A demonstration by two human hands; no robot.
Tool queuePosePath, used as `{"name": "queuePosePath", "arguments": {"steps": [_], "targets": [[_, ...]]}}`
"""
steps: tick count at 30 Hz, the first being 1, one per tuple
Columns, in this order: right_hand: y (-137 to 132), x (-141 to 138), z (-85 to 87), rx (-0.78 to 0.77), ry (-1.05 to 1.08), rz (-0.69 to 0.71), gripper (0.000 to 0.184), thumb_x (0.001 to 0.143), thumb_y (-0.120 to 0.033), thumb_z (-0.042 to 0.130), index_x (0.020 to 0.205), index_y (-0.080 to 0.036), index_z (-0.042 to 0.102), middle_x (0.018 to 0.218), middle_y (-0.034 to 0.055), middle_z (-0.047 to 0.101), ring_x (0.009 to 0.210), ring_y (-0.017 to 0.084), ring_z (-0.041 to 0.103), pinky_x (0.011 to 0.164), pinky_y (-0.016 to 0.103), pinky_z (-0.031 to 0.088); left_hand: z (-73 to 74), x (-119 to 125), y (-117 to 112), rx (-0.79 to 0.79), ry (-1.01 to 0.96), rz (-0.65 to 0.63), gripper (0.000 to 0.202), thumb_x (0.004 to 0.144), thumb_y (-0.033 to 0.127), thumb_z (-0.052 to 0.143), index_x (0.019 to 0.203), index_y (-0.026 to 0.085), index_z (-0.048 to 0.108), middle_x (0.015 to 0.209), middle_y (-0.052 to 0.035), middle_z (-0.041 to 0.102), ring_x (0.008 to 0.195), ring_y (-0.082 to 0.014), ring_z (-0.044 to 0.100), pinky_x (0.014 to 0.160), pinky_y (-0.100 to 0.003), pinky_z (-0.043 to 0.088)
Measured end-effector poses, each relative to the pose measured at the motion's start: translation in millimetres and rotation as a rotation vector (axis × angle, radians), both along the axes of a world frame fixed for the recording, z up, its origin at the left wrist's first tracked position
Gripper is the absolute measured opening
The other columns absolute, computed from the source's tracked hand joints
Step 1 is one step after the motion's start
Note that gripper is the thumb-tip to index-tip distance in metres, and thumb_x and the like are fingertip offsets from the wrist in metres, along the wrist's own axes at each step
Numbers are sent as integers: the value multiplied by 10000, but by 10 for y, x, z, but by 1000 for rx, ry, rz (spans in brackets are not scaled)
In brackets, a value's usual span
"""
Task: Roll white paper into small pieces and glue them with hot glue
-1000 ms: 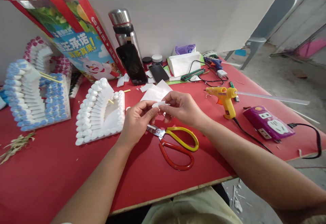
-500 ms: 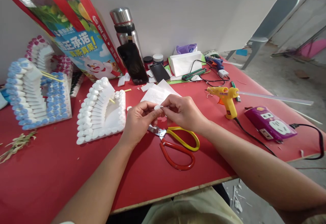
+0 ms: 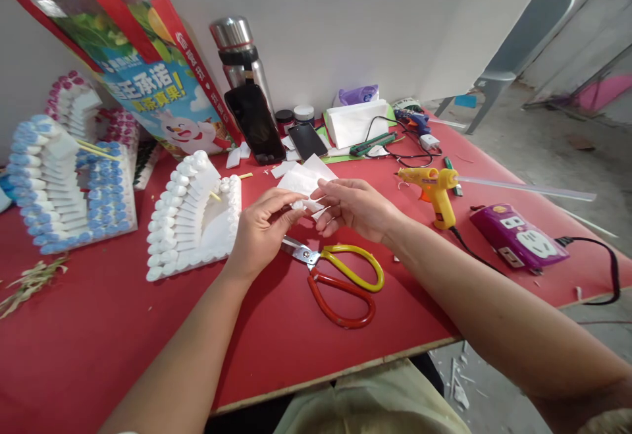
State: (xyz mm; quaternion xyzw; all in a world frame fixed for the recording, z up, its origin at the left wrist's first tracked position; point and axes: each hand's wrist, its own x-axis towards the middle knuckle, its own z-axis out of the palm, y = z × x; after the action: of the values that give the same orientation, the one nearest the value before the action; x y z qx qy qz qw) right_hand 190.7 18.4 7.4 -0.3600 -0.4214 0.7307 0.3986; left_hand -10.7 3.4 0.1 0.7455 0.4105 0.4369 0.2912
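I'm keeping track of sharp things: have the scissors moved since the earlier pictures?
No. Judged against the yellow glue gun, the scissors show no clear shift or turn; their blade end lies near the left hand.

On the shopping bag (image 3: 141,68), big "王承诺" is displayed, with "真茶真果!" printed right below; down the red side strip (image 3: 196,62), "你爱我" is spelled out, then a heart; smaller lettering is blurred.
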Motion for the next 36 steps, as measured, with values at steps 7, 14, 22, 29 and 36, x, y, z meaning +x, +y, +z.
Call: {"name": "queuePosePath", "arguments": {"steps": [7, 14, 22, 29, 36], "targets": [[-4, 7, -22, -23, 3, 74, 270, 787, -300, 800, 857, -120, 612, 753, 47, 698, 544, 99, 627, 495, 213, 567, -10, 1, -8, 134, 106, -49, 202, 923, 189, 626, 1090, 233, 730, 1042, -42, 702, 943, -150, 659, 837, -237, 520], [16, 18, -73, 42, -106, 92, 358, 693, -343, 868, 854, -131, 628, 731, 48, 717, 518, 90, 605, 527, 241, 567, 17, 19, -18, 175, 164, -74, 195, 942, 174, 587, 1068, 215, 731, 1022, -59, 702, 934, -159, 665, 855, -260, 522], [-32, -46, -34, 221, -309, -43, 304, 704, -349, 839, 782, -139, 635, 605, 3, 662, 474, 97, 584, 478, 232, 501, 10, 19, -33, 125, 180, -19, 203, 940, 240, 595, 1084, 222, 737, 1011, -61, 708, 920, -174, 665, 832, -264, 521], [-70, -80, -106, 518, -597, -131, 185, 844, -345, 685, 905, -175, 645, 652, 7, 662, 540, 135, 624, 507, 254, 461, 5, 30, -38, 28, 116, 36, 208, 901, 307, 662, 1068, 226, 756, 988, -50, 710, 861, -161, 650, 804, -250, 516], [-97, -88, -82, 829, -794, -237, 88, 851, -252, 639, 826, -168, 646, 713, 8, 624, 616, 111, 525, 599, 258, 394, -11, 54, -40, -168, -34, 64, 229, 842, 350, 726, 1017, 211, 777, 941, -45, 715, 823, -165, 633, 746, -251, 515]]}}
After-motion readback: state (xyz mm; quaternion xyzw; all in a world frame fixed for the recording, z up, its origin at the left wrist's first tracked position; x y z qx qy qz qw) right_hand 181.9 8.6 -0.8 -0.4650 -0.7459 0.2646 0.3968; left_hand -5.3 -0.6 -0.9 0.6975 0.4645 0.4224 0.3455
